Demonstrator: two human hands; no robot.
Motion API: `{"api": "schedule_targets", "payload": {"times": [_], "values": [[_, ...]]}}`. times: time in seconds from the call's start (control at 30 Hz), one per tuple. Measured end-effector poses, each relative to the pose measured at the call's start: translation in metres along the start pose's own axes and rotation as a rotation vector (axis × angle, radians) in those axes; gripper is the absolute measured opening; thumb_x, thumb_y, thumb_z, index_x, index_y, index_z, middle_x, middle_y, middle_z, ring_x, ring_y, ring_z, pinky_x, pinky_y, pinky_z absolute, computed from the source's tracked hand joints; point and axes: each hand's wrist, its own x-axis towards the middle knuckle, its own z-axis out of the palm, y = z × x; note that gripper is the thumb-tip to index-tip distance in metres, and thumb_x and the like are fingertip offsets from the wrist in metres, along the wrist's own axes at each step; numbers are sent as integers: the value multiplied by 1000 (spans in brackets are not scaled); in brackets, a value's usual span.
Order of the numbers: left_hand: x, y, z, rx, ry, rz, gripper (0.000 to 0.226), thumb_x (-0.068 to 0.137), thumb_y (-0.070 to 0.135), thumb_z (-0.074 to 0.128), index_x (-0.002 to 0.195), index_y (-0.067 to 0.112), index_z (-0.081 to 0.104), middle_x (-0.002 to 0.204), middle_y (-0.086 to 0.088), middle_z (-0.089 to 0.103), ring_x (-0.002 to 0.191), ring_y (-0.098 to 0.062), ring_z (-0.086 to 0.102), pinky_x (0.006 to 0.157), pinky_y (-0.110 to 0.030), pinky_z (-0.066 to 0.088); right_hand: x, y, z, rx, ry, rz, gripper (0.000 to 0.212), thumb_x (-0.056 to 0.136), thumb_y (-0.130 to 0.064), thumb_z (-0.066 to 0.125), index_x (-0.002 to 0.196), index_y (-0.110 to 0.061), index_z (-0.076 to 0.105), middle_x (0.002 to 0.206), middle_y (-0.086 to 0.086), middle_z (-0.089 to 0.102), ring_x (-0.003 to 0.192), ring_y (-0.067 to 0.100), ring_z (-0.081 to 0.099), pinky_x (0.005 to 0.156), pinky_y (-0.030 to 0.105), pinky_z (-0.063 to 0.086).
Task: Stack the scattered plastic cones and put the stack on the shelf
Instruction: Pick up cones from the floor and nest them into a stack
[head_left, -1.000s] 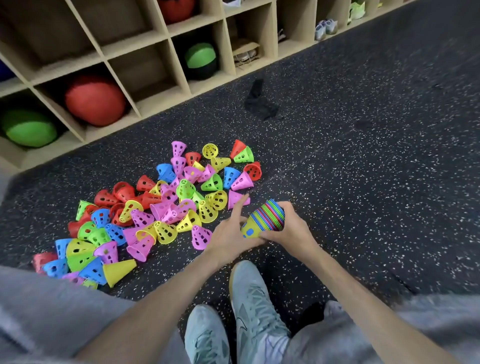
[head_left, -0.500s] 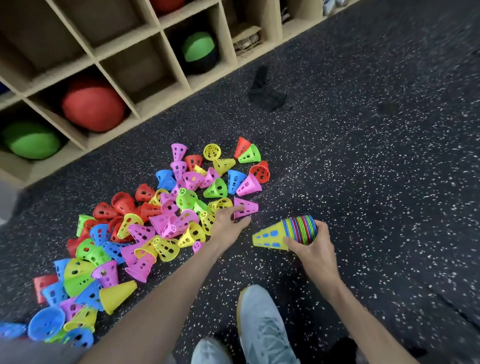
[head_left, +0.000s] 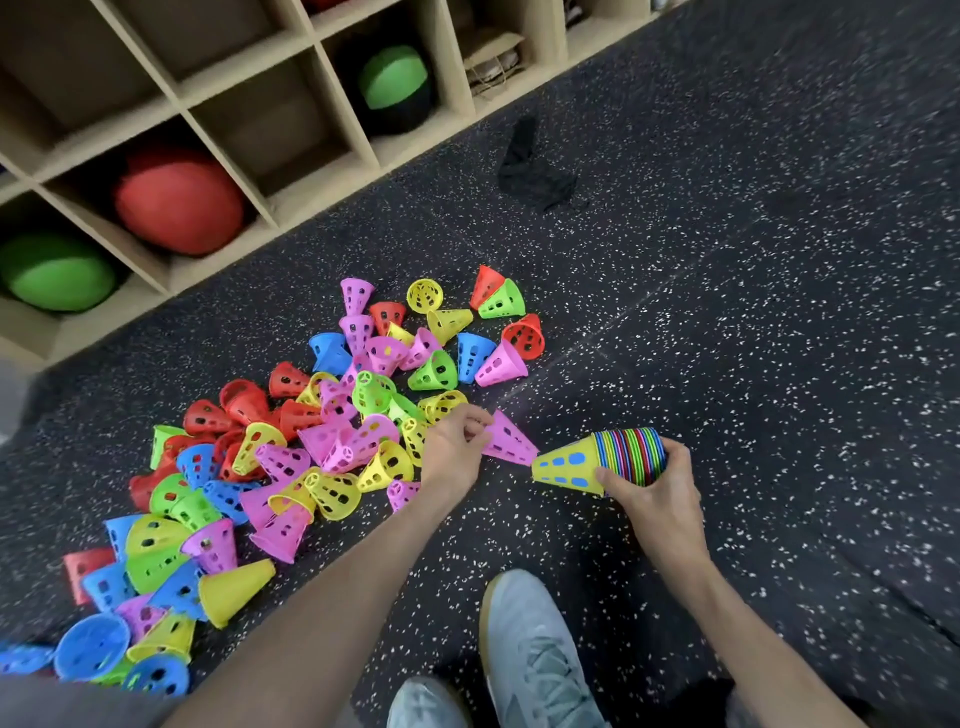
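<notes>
Several small perforated plastic cones (head_left: 332, 441) in red, pink, yellow, green and blue lie scattered on the dark speckled floor. My left hand (head_left: 454, 447) pinches the wide rim of a pink cone (head_left: 506, 441), whose narrow tip points right. My right hand (head_left: 649, 488) grips a lying stack of nested cones (head_left: 602, 460) with a yellow cone outermost and many coloured rims at its right end. The pink cone's tip nearly touches the stack's narrow end. The wooden shelf (head_left: 322, 98) runs along the top left.
Shelf compartments hold a red ball (head_left: 179, 200) and green balls (head_left: 54, 273) (head_left: 395, 78). A black cloth (head_left: 535, 169) lies on the floor near the shelf. My light blue shoes (head_left: 530, 649) stand below the hands. Bare floor stretches to the right.
My left hand reached into the pile, took hold of a pink cone and lifted it toward the stack. My right hand moved the stack right and away from the left hand.
</notes>
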Motion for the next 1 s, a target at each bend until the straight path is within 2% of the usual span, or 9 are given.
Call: {"api": "schedule_targets", "payload": {"times": [0.07,0.17,0.23,0.3,0.5,0.63,0.77,0.87,1.0], "values": [[-9,-3,-5,36,-75,72,20,94,9,72,108,21,65,88,13,69,81,-3,67,74,-16,54,-2,1,-1,-4,14,-10,61,80,-29,84,127,-21,45,90,-7,64,84,17,63,96,52,49],[-25,-2,-9,94,-143,170,15,96,14,70,109,22,73,85,9,70,80,-11,68,67,-21,55,-7,1,-3,-11,45,-21,59,80,-30,83,124,-23,44,92,-7,62,87,20,63,99,56,47],[-34,0,-8,125,-159,215,10,97,21,69,103,27,75,90,7,67,90,-14,60,76,-26,52,-10,1,-6,-8,66,-28,59,79,-31,83,123,-24,43,93,-7,63,88,22,63,99,57,46],[-44,2,-7,124,-186,257,9,97,23,69,99,29,75,93,3,63,97,-14,51,85,-24,42,-12,-1,-8,-5,83,-33,60,78,-30,83,122,-25,43,91,-8,63,87,20,63,100,57,45],[-73,10,-5,139,-324,393,10,99,18,65,100,23,74,94,9,49,99,-13,44,85,-18,30,-17,-4,-10,-50,48,-45,61,77,-30,84,118,-28,39,92,-8,63,89,21,63,102,56,44],[-92,16,-3,-29,-321,364,17,99,8,63,97,24,69,103,8,47,91,4,50,82,-8,38,-22,-2,-9,-135,-90,-49,64,73,-31,86,120,-27,43,95,-8,64,91,21,63,99,52,47],[-105,11,7,-90,-299,345,29,95,13,69,96,40,59,125,4,48,114,13,44,97,-9,36,-24,1,-6,-178,-218,-58,65,69,-36,88,117,-32,44,99,-6,66,93,20,66,95,49,51],[-107,6,12,-152,-294,268,42,86,25,80,114,44,55,127,7,53,115,-4,56,99,-29,51,-21,1,-5,-195,-248,-57,67,70,-34,89,120,-32,43,101,-6,65,96,20,65,97,48,51],[-107,6,9,-147,-358,66,77,82,36,85,146,34,41,123,5,62,109,-14,64,97,-29,51,-22,1,0,-235,-310,-57,74,73,-34,87,132,-26,43,105,-6,62,101,21,63,99,47,50]]}}
